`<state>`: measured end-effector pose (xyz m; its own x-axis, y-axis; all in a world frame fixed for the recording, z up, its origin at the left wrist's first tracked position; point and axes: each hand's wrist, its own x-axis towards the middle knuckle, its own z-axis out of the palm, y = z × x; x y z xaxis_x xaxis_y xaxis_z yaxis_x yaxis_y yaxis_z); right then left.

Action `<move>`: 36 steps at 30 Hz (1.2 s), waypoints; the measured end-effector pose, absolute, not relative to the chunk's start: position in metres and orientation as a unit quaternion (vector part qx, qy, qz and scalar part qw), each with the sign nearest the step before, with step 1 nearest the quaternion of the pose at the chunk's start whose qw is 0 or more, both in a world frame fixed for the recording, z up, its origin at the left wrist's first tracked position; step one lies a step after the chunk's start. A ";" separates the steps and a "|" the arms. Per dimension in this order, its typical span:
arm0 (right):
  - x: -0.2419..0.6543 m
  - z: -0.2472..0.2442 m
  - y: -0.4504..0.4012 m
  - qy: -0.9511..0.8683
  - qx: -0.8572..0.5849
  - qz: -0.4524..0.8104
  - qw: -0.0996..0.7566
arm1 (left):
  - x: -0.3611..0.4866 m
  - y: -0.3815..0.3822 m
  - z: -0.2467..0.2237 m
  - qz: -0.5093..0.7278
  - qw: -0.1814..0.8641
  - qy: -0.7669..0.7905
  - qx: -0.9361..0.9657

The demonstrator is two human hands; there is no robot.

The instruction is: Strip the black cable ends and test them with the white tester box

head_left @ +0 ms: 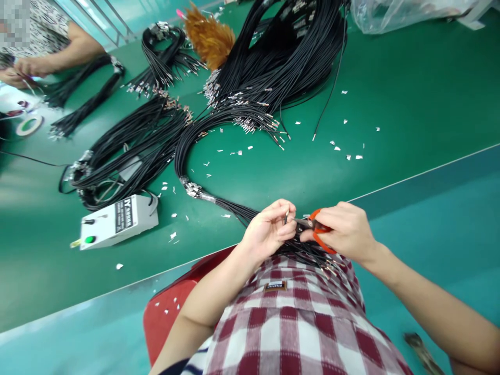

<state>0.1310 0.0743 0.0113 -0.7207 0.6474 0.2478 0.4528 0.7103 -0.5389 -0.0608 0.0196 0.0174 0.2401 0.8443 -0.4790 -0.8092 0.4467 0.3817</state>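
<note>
My left hand (270, 229) is closed, pinching the end of a black cable (286, 216) between thumb and fingers. In my right hand (346, 229) is a pair of scissors with orange handles (323, 245), its blades close beside the pinched cable end. A bundle of black cables (238, 209) runs from the table under my left hand, and its loose ends (330, 266) lie over the checked apron (285, 317) on my lap. Part of the blades is hidden by my fingers.
Several black cable bundles (281, 67) lie across the green table (410, 94). A white box with a green button (105, 224) stands left, near a tape roll (29, 125). White scraps (349, 157) are scattered about. Another person's hands (29, 70) work far left. A red stool (167, 312) is beneath me.
</note>
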 end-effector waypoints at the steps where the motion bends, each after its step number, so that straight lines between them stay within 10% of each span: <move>1: 0.132 0.012 0.073 -0.869 -0.303 0.316 0.231 | -0.060 0.020 0.017 0.529 0.784 0.323 0.030; 6: 0.138 0.009 0.071 -0.538 -0.367 0.666 0.364 | -0.047 0.020 0.018 0.532 0.768 0.333 0.125; 28: 0.149 -0.007 0.055 -0.451 -0.394 0.689 0.409 | -0.017 0.005 0.008 0.410 0.513 0.546 0.519; 36: 0.185 -0.002 0.057 -0.852 -0.447 0.072 0.263 | -0.012 0.008 0.014 0.459 0.499 0.581 0.449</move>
